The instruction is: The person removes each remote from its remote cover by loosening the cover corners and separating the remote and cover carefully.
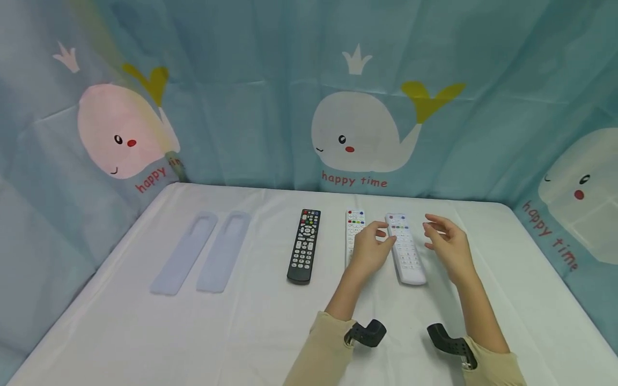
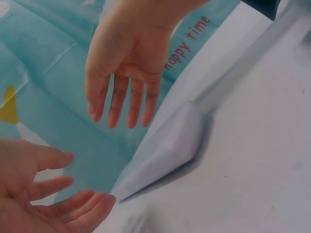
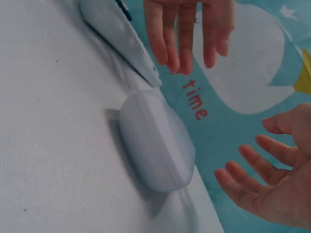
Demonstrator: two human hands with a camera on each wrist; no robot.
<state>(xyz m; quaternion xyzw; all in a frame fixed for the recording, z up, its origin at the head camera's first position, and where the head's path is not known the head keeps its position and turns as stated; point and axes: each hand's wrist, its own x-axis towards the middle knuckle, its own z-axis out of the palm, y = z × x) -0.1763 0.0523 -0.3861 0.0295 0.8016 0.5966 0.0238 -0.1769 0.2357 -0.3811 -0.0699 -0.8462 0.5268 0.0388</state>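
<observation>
A white remote control (image 1: 407, 254) with rows of buttons lies on the table between the two hands. My left hand (image 1: 370, 247) is at its left, fingers loosely bent and fingertips close to its edge; nothing is held. At the other side, apart from the remote, hovers my right hand (image 1: 450, 247) with relaxed fingers. In the right wrist view the rounded near end of the remote (image 3: 155, 145) shows, and both hands are raised off it. A second white remote (image 1: 354, 230) lies to the left, partly hidden by the left hand and forearm.
A black remote (image 1: 304, 246) lies further left on the white-covered table (image 1: 120, 332). Two translucent, pale blue remote sleeves (image 1: 185, 252) lie side by side at the left. A blue curtain (image 1: 270, 107) with whale prints hangs behind the table.
</observation>
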